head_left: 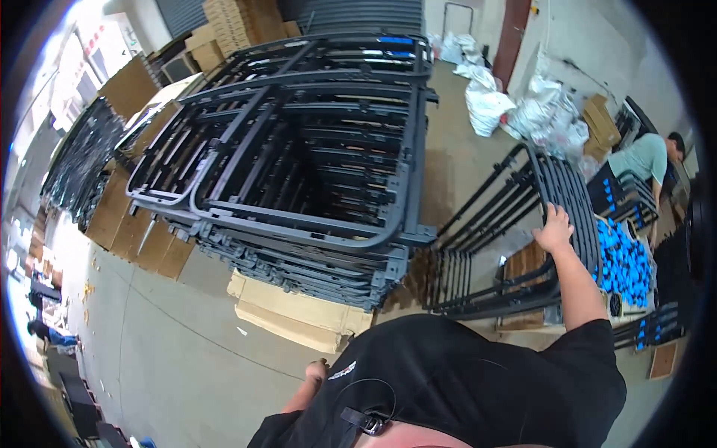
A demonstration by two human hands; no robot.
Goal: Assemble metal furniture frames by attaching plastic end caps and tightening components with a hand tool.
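Note:
My right hand [554,230] reaches out over a row of black metal frames [571,194] standing on edge side by side. Its fingers are spread, and the hand appears to rest on the top bars without wrapping round any of them. Low beside my body is my left hand [317,369], small and partly turned away, so its fingers are mostly hidden. In front of me rises a tall stack of dark metal frames [299,231] with rounded corners, lying flat on one another. Neither hand touches this stack.
Flat cardboard [299,313] lies under the stack's near side. Many blue pieces [624,261] are heaped at the right, where another person [642,160] bends over more frames. White sacks [485,97] stand by the back wall. Wrapped dark material [86,157] leans at the left.

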